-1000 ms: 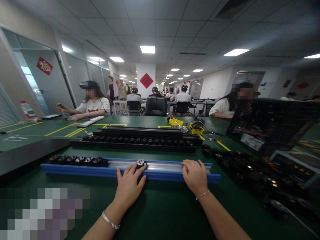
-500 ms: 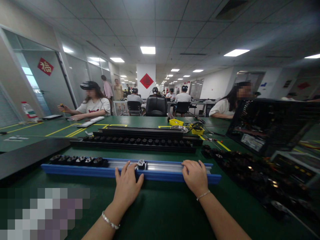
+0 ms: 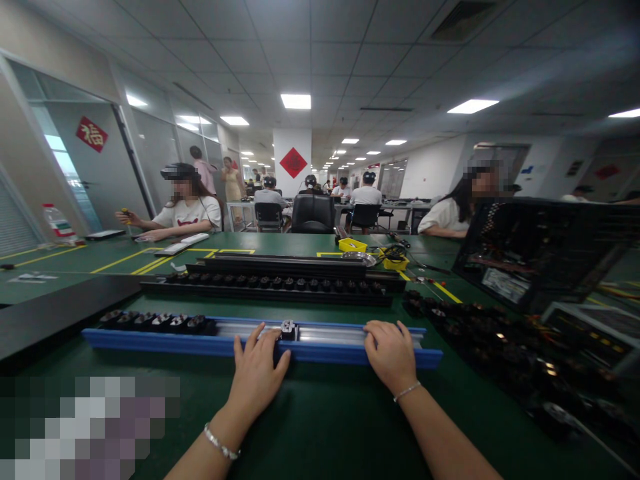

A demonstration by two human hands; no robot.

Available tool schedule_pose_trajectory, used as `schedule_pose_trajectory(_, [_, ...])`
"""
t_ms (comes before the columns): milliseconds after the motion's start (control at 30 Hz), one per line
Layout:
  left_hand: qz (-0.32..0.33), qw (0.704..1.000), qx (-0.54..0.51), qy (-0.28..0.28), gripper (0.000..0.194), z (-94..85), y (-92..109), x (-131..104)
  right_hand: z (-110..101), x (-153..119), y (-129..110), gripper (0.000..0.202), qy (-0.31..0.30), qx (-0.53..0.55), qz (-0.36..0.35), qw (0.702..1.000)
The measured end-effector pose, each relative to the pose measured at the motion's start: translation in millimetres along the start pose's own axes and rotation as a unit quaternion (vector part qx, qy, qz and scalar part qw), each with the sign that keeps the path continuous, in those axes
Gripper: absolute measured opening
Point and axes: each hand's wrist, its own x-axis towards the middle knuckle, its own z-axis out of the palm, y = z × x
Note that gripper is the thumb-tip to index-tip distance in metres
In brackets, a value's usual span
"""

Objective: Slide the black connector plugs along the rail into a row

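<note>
A long blue rail (image 3: 180,343) with a silver channel lies across the green table in front of me. Several black modules (image 3: 161,321) sit in its left part. One more black-and-silver module (image 3: 287,329) stands in the channel near the middle. My left hand (image 3: 257,370) rests over the rail just left of this module, fingers spread; the fingertips are partly hidden behind the rail's edge. My right hand (image 3: 393,353) grips the rail near its right end, with fingers curled over it.
Behind the blue rail lie black rails (image 3: 270,292) with a row of modules. A heap of black parts (image 3: 480,333) and an open computer case (image 3: 545,247) are on the right. Yellow trays (image 3: 353,245) stand farther back. Two people sit across the table.
My left hand and the single module have shifted slightly to the right along the rail. My right hand has stayed in place. Standing people in the background have moved a little.
</note>
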Motion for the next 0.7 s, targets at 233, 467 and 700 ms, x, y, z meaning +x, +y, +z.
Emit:
schedule_pose_trajectory(233, [0.012, 1.0, -0.007, -0.012, 0.034, -0.7, 2, 0, 3, -1, 2, 0.024, 0.012, -0.006, -0.01, 1.0])
schedule_pose_trajectory(467, [0.031, 0.999, -0.011, -0.025, 0.033, -0.5, 1, 0, 3, -1, -1, 0.025, 0.007, -0.003, -0.015, 1.0])
schedule_pose_trajectory(700, [0.037, 0.999, -0.01, -0.032, 0.035, -1.6, 2, -1, 0, -6, -27, 0.027, -0.055, 0.045, -0.07, 0.995])
